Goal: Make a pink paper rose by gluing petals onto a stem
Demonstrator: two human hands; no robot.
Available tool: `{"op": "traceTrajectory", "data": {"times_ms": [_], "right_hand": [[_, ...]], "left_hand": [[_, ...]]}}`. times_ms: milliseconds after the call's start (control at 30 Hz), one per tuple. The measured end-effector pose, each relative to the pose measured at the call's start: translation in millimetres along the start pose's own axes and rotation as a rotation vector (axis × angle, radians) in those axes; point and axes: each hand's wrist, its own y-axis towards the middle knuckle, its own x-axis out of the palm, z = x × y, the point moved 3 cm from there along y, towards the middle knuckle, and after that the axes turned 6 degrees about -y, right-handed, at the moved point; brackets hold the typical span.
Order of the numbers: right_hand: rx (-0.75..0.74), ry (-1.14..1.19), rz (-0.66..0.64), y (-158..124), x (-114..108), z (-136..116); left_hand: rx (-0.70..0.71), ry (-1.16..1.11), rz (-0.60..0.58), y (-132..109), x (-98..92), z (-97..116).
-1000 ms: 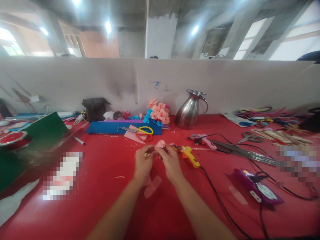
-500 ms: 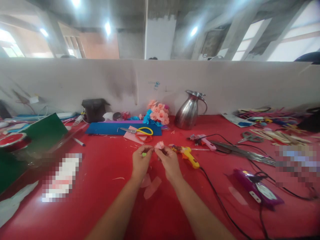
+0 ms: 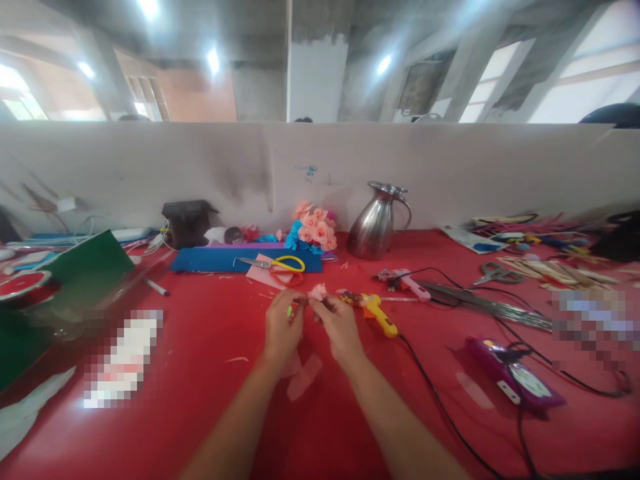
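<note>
In the head view, the red bench [image 3: 200,400] gives the most room left of the left hand [image 3: 283,328]; the yellow glue gun [image 3: 383,318] bounds the space just right of the right hand [image 3: 343,325], and scissors [image 3: 270,263] lie beyond the fingers. The right fingers pinch a pink flower [image 3: 318,291] at their tips; the left fingertips bunch just beside it, their grip impossible to tell.
</note>
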Motion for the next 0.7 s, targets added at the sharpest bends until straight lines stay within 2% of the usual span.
{"op": "traceTrajectory", "data": {"times_ms": [167,367,533,700], "right_hand": [[-0.028,-0.01,-0.033,-1.1,0.8,-3.8],[-0.039,-0.032,-0.035,-3.1,0.9,-7.4],[-0.097,-0.123,-0.058,-0.3,0.3,-2.4],[-0.137,-0.213,-0.122,0.6,2.1,1.2]], "left_hand": [[-0.141,-0.189,-0.022,-1.0,5.1,-8.3],[-0.299,-0.329,0.045,-2.4,7.7,-11.9],[-0.4,-0.342,0.063,-2.8,6.8,-20.0],[-0.459,-0.338,0.141,-2.4,0.7,-29.9]]}}
